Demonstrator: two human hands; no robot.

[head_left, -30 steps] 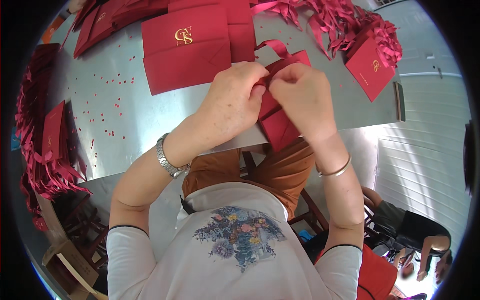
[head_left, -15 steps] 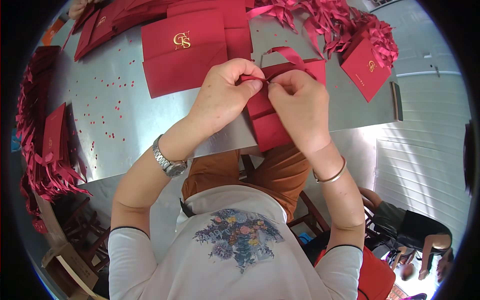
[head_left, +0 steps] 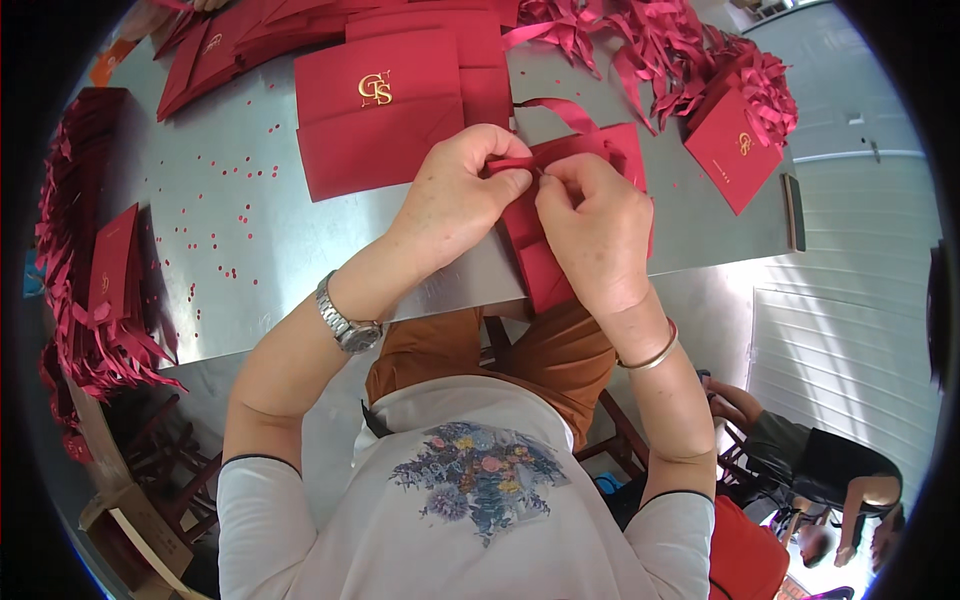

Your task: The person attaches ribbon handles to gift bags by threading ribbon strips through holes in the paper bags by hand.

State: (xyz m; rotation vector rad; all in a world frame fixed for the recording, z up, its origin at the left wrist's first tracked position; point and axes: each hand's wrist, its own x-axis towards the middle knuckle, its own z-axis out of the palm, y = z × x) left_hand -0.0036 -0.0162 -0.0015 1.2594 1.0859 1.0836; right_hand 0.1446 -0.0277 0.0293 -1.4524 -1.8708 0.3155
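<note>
A red paper gift bag lies at the table's near edge under my hands. Its red ribbon loops out at the bag's far end. My left hand pinches a stretch of the ribbon between thumb and forefinger. Close against it, my right hand is closed, thumb and forefinger pressed together at the ribbon near the bag's top; the fine detail between the fingertips is hidden. Just left of my hands lies a stack of flat red bags with a gold emblem.
Ribboned red bags are heaped at the far right and along the left edge. More flat bags lie far left, with another person's hand beside them. Red paper dots scatter over the metal table. A person sits at lower right.
The hands stay together at the ribbon, with the right wrist turned slightly. The bag under them has shifted and tilted a little. The whole view has moved slightly.
</note>
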